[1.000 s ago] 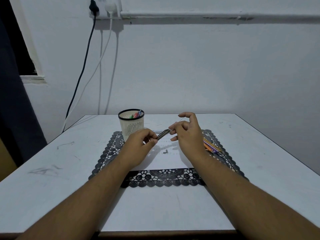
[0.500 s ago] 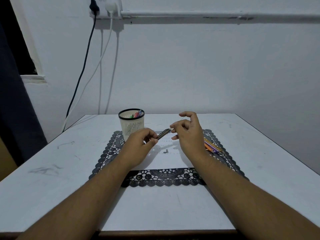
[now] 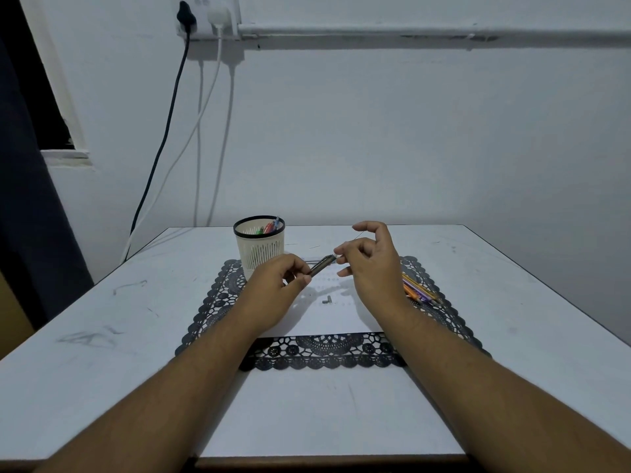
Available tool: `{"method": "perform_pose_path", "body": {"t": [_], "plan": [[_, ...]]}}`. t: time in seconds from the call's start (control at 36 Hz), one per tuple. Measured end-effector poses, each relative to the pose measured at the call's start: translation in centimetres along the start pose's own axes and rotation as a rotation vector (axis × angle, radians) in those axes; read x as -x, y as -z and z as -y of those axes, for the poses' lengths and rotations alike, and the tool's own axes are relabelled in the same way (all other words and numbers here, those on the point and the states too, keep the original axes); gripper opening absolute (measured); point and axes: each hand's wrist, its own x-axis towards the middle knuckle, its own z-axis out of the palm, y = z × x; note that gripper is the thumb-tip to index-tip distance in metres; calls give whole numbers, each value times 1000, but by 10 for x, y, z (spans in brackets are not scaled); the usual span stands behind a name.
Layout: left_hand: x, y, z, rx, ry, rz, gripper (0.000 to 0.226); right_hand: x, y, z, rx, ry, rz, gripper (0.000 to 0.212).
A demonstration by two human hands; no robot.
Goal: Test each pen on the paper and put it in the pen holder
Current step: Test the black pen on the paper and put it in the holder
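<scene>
My left hand (image 3: pixel 273 285) grips the lower end of a dark pen (image 3: pixel 321 265) held above the white paper (image 3: pixel 327 315). My right hand (image 3: pixel 370 264) pinches the pen's far tip between thumb and fingers, with the index finger raised. A small dark piece (image 3: pixel 327 299), perhaps a cap, lies on the paper below the hands. The white mesh pen holder (image 3: pixel 260 249) with a black rim stands behind my left hand and has several coloured pens in it. A bunch of coloured pens (image 3: pixel 418 290) lies on the mat to the right of my right hand.
The paper lies on a black lace mat (image 3: pixel 218 302) on a white table (image 3: pixel 102 336) against a wall. Cables (image 3: pixel 170 131) hang from a socket at the back left. A dark curtain (image 3: pixel 20 199) borders the left side.
Both hands stay almost still on the dark pen; my right fingers shift slightly at its tip.
</scene>
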Motion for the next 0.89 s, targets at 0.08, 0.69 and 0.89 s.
{"method": "perform_pose_path", "body": {"t": [0.08, 0.69, 0.89], "plan": [[0, 1, -1, -7, 1, -10, 10, 0, 0, 1, -6, 4, 8, 28], [1, 0, -2, 15, 10, -10, 9, -1, -2, -9, 14, -5, 13, 13], [2, 0, -4, 48, 37, -18, 7, -2, -2, -13, 51, -29, 40, 16]]}}
